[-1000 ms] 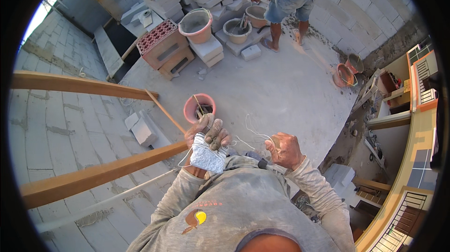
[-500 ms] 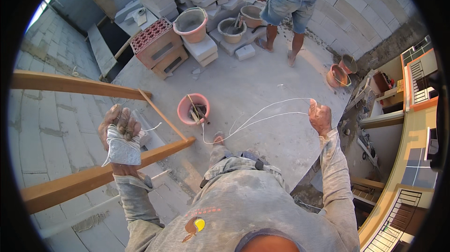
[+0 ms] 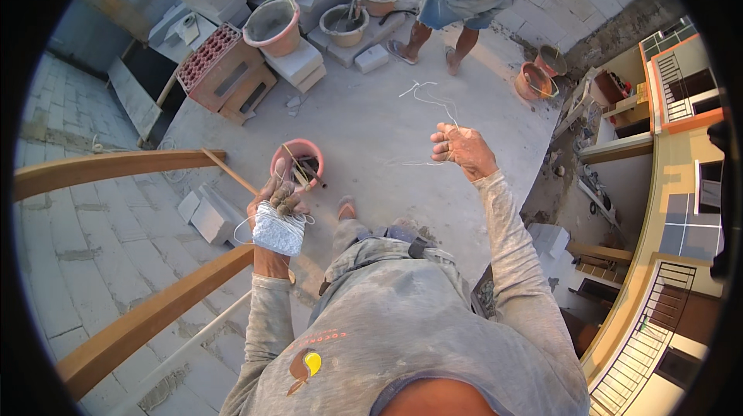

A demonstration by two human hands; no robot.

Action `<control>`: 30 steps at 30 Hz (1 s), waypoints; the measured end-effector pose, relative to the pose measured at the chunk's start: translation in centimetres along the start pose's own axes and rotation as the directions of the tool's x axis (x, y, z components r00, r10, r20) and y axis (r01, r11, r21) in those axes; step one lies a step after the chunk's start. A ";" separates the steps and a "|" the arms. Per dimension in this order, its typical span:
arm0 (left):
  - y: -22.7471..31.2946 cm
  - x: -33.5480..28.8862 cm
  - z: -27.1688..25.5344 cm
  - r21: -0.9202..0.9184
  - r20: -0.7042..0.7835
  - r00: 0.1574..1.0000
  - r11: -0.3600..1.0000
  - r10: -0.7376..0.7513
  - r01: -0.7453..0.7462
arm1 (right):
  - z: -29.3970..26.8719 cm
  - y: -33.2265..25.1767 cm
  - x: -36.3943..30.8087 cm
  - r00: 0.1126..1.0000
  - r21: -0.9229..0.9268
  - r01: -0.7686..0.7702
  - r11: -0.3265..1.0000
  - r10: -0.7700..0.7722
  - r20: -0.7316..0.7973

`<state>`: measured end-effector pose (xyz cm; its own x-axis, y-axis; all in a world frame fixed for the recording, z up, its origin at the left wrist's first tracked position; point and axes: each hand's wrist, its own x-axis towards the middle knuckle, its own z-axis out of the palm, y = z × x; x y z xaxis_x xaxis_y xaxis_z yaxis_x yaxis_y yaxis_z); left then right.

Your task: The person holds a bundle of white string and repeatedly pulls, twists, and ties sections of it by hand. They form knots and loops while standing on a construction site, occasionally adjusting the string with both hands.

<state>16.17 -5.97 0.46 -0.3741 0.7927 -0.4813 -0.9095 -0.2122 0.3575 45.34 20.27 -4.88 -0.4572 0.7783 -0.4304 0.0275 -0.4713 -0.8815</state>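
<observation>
My left hand [image 3: 272, 193] is closed around a pale, flat piece wound with white string [image 3: 279, 232], held in front of the pink bucket [image 3: 277, 156] with sticks and tools in it. Loops of the string stick out at the piece's sides. Out to the right, my right hand [image 3: 469, 151] pinches a length of the same sort of thin white string [image 3: 425, 97]. One part curls away beyond the fingers with a knotted-looking end, and another strand points left toward my left hand. Whether the strand joins the wound piece is too faint to tell.
Wooden beams [image 3: 155, 319] run at the left beside a block wall. Ahead stand stacked light blocks [image 3: 298, 64], hollow bricks [image 3: 224, 68] and mortar buckets [image 3: 344, 29]. A person in denim shorts [image 3: 468, 2] stands beyond. At right the concrete floor [image 3: 387, 137] ends at a drop.
My left hand has moved right and inward with the string-wound piece. My right hand has moved left and farther out, and the wide string loop between the hands is no longer visible. The view has shifted.
</observation>
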 end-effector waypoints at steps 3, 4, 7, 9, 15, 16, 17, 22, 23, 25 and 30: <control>-1.9 0.1 0.0 0.005 0.057 0.996 0.998 -0.062 0.062 | 1.0 0.1 1.7 1.000 0.015 -0.008 1.000 0.008 -0.019; -2.5 0.0 -0.2 0.017 0.078 0.994 0.997 -0.082 0.081 | 1.6 0.0 2.3 0.999 0.044 -0.006 0.999 0.007 -0.032; -3.6 0.2 -0.8 0.154 0.034 0.996 0.985 -0.083 0.077 | 3.3 -1.1 3.1 0.999 0.070 0.017 0.997 -0.019 0.026; -4.2 0.5 -0.5 0.335 0.029 0.996 0.939 -0.085 0.070 | 4.7 -2.3 2.9 0.988 0.128 -0.002 0.992 -0.018 0.152; -5.2 3.5 3.8 0.576 -0.002 0.989 0.808 -0.148 0.122 | 9.9 -3.9 -1.0 0.832 0.255 -0.287 0.923 0.108 0.543; -5.3 3.8 4.4 0.598 0.062 0.987 0.797 -0.148 0.082 | 10.4 -3.9 -1.7 0.811 0.219 -0.318 0.922 0.145 0.566; -5.3 4.1 4.9 0.663 0.005 0.995 0.745 -0.102 0.073 | 10.7 -3.7 -2.3 0.786 0.197 -0.340 0.920 0.162 0.597; -4.9 4.5 4.5 0.780 -0.032 0.999 0.625 0.022 0.011 | 10.3 -1.0 -3.6 0.956 0.220 -0.234 0.947 0.182 0.232; -5.0 4.4 4.1 0.776 -0.046 0.999 0.630 0.009 0.030 | 9.9 -0.1 -3.7 0.961 0.232 -0.240 0.943 0.197 0.193; -5.3 4.3 3.4 0.790 -0.075 0.993 0.613 0.089 0.004 | 8.7 2.0 -3.7 0.966 0.111 -0.228 0.967 0.211 0.149; 0.4 7.5 3.6 0.689 -0.161 0.958 0.722 0.238 -0.064 | 4.5 7.1 -4.3 0.972 -0.293 -0.202 0.935 0.228 0.057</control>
<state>13.69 1.90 -0.13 -0.6042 0.6168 -0.5044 -0.5082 0.1893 0.8402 43.53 11.73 -8.38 -0.4884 0.6257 -0.6082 0.3786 -0.4760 -0.7938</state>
